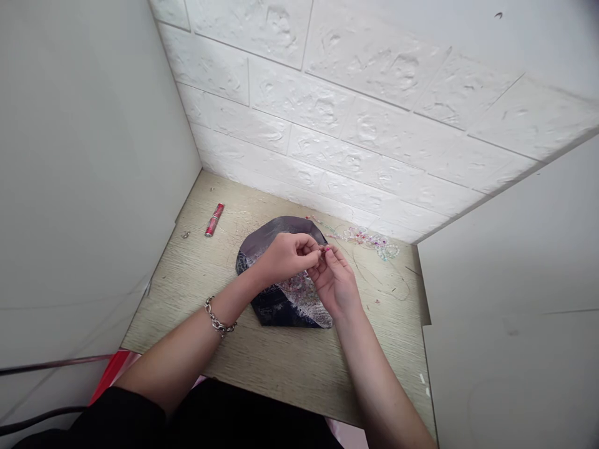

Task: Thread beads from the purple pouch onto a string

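Observation:
My left hand (290, 257) and my right hand (336, 284) meet over a dark, shallow fabric-like tray (281, 315). Small pinkish, glassy beads (299, 288) lie inside it, partly hidden by my hands. The fingertips of both hands are pinched together almost touching. A tiny pink spot shows at the right fingertips; whether it is a bead or a nail I cannot make out. Whatever the left fingers pinch is too small to name. Behind my right hand, bead strands (369, 238) in pink, white and pale blue lie in a loose heap near the wall.
A red cylinder (214, 220) lies at the table's back left, near a small metallic bit (186, 235). Thin thread (405, 287) curls over the right side of the wooden table (281, 368). White brick-patterned wall (304, 149) stands behind, with pale panels at both sides.

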{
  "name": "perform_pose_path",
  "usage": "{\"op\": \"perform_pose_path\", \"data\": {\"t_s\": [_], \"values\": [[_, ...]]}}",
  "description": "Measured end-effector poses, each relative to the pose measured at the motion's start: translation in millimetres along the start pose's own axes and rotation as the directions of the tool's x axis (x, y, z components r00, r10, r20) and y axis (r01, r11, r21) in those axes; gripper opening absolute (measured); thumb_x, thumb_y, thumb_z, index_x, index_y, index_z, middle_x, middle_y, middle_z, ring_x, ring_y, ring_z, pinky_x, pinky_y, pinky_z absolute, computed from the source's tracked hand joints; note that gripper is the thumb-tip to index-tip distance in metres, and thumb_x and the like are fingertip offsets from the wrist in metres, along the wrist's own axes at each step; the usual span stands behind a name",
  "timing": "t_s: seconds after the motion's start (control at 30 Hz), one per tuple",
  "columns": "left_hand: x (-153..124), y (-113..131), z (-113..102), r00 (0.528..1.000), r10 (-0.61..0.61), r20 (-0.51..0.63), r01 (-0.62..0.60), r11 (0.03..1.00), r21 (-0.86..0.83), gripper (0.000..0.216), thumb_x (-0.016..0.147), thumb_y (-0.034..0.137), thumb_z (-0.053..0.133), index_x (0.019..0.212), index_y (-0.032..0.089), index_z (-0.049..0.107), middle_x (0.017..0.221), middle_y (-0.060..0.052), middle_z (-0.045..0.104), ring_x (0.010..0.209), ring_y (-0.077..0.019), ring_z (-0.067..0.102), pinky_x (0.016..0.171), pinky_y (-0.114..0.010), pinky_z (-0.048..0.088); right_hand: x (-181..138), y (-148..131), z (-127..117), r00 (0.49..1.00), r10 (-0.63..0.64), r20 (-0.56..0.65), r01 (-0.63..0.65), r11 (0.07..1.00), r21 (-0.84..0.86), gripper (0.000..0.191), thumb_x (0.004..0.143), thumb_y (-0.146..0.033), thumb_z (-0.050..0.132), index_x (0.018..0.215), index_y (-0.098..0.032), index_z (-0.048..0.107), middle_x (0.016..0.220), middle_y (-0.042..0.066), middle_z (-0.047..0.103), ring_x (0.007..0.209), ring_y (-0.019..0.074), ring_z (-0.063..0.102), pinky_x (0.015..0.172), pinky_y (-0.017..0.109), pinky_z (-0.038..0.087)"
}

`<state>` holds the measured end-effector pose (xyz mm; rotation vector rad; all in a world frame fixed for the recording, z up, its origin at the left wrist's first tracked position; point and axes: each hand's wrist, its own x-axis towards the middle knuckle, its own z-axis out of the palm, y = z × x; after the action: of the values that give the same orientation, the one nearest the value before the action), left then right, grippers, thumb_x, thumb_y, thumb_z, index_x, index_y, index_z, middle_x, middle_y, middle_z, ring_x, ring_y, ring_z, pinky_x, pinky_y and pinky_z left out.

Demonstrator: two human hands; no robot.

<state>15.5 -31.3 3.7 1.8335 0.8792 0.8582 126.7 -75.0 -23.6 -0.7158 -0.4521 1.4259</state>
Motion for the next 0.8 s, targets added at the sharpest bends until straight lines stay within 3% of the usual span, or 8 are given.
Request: {"op": "perform_pose_path", "data": {"t_s": [0.8], "values": [[-0.5, -1.3, -0.6, 1.000, 0.020, 0.011, -0.020, 1.000, 0.014, 0.016, 0.068, 0.026, 0.048, 0.062, 0.012, 0.055, 0.053, 0.003, 0.048, 0.049, -0.0039, 0.039, 0.044, -0.015, 0.031, 0.4, 0.6, -1.1, 1.000, 0.004, 0.017, -0.004, 1.000, -0.016, 0.005, 0.070, -0.019, 0.056, 0.073, -0.020, 0.052, 0.072, -0.005, 0.057, 0.062, 0.0050, 0.055, 0.060, 0.019, 0.047]]}}
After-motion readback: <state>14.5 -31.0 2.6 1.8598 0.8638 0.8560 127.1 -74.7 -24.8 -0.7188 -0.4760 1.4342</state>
